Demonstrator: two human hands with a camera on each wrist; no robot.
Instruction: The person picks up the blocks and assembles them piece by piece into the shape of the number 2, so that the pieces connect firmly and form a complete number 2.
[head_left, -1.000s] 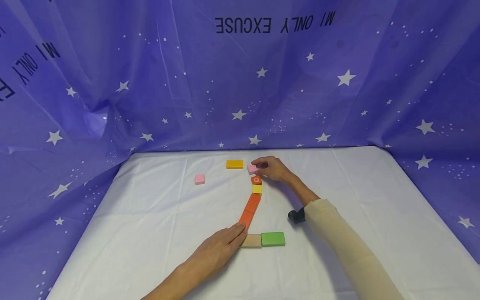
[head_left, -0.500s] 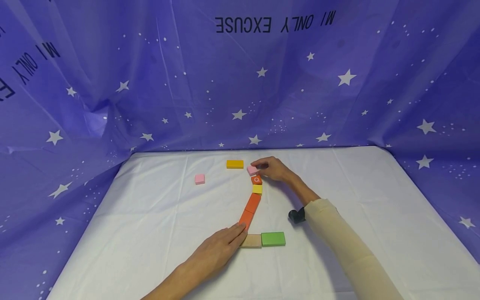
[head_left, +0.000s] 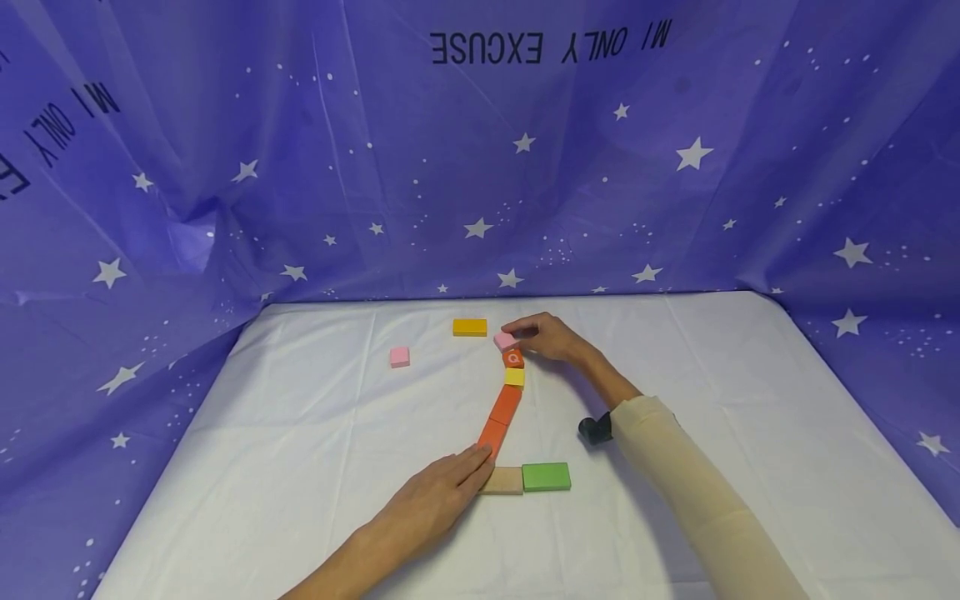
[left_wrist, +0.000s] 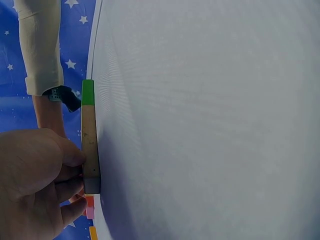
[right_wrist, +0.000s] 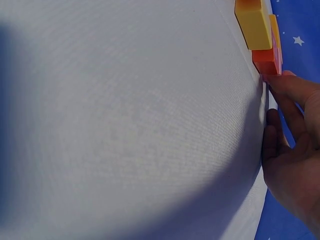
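Observation:
My right hand point(head_left: 551, 337) pinches a pink block point(head_left: 506, 340) between thumb and fingers. That block sits against an orange cube marked Q point(head_left: 513, 358). Below it in the row come a yellow block point(head_left: 514, 377) and two orange-red blocks point(head_left: 505, 405), running down to the left. The left hand point(head_left: 438, 492) rests with extended fingers at the row's lower end, covering part of it. A bare wood block point(head_left: 504, 481) touches its fingers and thumb, and a green block point(head_left: 546, 477) adjoins that block's right end. In the right wrist view, fingers mostly hide the pink block.
A loose pink block point(head_left: 400, 357) lies to the left, and an orange-yellow block point(head_left: 469, 327) lies near the far edge. A white cloth point(head_left: 300, 433) covers the table. Purple star-patterned fabric point(head_left: 420, 167) hangs behind it. A dark wrist device point(head_left: 595, 430) juts from the right sleeve.
My right hand has shifted the pink block slightly toward me, turning it a little and closing the gap to the Q cube. The left hand has stayed put.

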